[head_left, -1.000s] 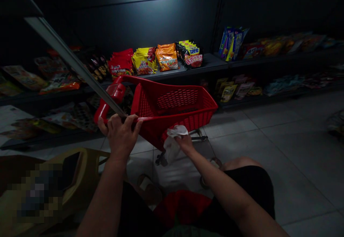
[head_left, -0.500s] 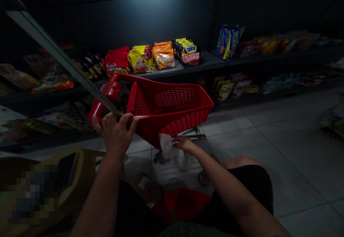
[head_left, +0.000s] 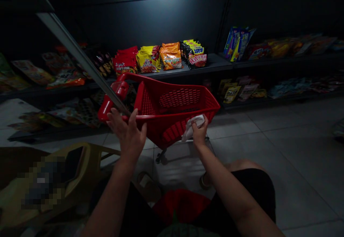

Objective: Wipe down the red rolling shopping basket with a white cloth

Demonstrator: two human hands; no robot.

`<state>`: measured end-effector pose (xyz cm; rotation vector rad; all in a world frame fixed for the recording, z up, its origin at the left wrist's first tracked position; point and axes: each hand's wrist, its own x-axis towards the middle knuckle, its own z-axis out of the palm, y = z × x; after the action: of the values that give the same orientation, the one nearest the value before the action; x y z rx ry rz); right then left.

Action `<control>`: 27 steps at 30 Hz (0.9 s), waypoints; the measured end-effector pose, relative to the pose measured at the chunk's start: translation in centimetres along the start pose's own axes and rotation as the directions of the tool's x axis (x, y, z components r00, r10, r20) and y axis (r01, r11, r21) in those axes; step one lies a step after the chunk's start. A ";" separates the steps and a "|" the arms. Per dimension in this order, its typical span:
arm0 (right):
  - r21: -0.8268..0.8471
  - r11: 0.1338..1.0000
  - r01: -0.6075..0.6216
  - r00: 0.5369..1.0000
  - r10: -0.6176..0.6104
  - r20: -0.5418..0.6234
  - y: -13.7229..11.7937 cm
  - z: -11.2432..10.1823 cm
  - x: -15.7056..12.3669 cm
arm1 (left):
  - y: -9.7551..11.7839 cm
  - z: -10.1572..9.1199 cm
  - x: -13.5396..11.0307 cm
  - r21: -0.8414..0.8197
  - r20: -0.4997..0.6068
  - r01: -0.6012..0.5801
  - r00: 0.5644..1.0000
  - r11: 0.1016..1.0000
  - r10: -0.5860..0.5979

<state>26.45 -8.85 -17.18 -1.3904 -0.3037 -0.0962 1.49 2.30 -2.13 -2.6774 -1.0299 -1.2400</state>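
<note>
A red plastic shopping cart (head_left: 153, 130) with slotted sides stands in front of me, its handle end to the left. My left hand (head_left: 129, 135) is at the near rim by the handle, fingers spread and holding nothing. Whether its fingertips touch the rim I cannot tell. A crumpled white cloth (head_left: 194, 123) is pinched in my right hand (head_left: 199, 135), against or close to the cart's near side toward its front end. Part of the cloth is hidden behind the fingers.
A grey metal pole (head_left: 77, 58) slants down to the cart's handle end. Behind the cart, a dark shelf (head_left: 220, 62) bears noodle packets (head_left: 172, 56) and other snack bags. To my left is a yellowish plastic stool (head_left: 90, 154) with a dark phone-like slab (head_left: 73, 161) on it.
My right hand has raised the white cloth from below the cart's side and moved right along it. My left hand has loosened from the rim, its fingers spreading. The view has shifted slightly left.
</note>
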 end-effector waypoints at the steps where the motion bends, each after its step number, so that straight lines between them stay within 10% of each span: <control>1: -0.039 0.999 0.018 1.000 -0.019 -0.006 0.0 0.4 -0.5 | 0.6 0.3 -0.6 0.014 -0.020 -0.046 0.999 0.999 0.046; 5: -0.076 0.997 0.033 0.993 -0.025 0.114 -0.2 2.0 -3.4 | 2.3 1.3 -0.2 0.053 0.107 -0.346 0.935 0.937 0.339; 10: 0.000 0.999 -0.033 0.872 0.029 0.488 -1.0 4.1 -7.6 | 2.0 1.5 4.5 0.192 0.366 -0.440 0.862 0.878 0.352; 19: 0.159 0.969 -0.190 0.970 0.211 -0.123 -1.3 1.3 -0.4 | 0.8 1.3 4.5 0.263 0.363 -0.538 0.824 0.801 0.434; 23: 0.062 0.993 -0.096 0.987 0.087 0.133 -2.5 2.6 -5.7 | 1.2 1.6 4.3 0.276 0.317 -0.507 0.850 0.816 0.421; 27: 0.031 0.993 -0.114 0.862 0.083 0.500 -2.5 4.0 -10.5 | 1.5 1.7 4.0 0.282 0.268 -0.485 0.868 0.827 0.418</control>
<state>15.19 -6.60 -17.03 -1.3536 -0.6602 0.3649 5.35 3.86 -0.21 -2.5757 -0.4966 -0.6493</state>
